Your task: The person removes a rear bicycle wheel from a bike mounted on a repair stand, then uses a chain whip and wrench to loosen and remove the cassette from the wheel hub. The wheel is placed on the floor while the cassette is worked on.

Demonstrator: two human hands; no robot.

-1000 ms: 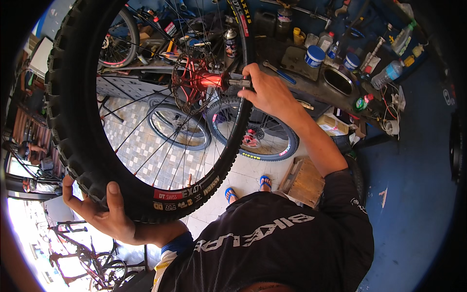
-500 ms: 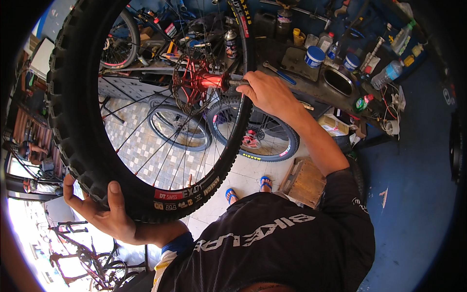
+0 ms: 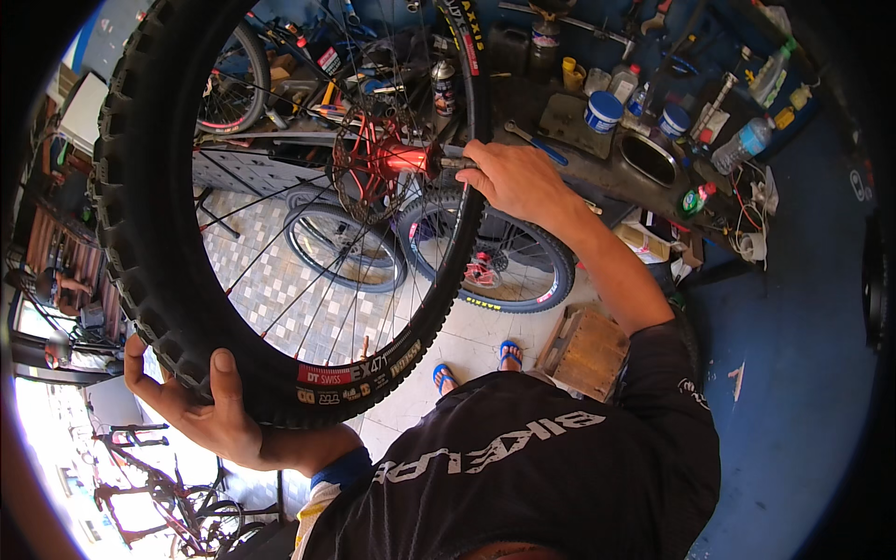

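Observation:
A large bicycle wheel point(image 3: 168, 280) with a black knobby tyre is held up at a tilt in front of me. At its centre are a red hub point(image 3: 408, 158) and a disc brake rotor point(image 3: 359, 173). My left hand point(image 3: 210, 406) cradles the tyre's lower edge, thumb on the near side and fingers curled round the tread. With closed fingers, my right hand point(image 3: 513, 182) grips a short metal rod point(image 3: 456, 162) at the right end of the hub. My palm hides the rod's far end.
Beyond the wheel runs a dark, cluttered workbench point(image 3: 551, 177) with a blue-handled tool point(image 3: 537, 143), blue-lidded tubs point(image 3: 604, 110), bottles and a spray can point(image 3: 443, 88). Another wheel point(image 3: 523, 297) leans below it. A wooden crate point(image 3: 579, 355) sits on the tiled floor, beside a blue wall point(image 3: 793, 373).
The wheel and both hands have shifted very slightly in view. Both grips stay the same.

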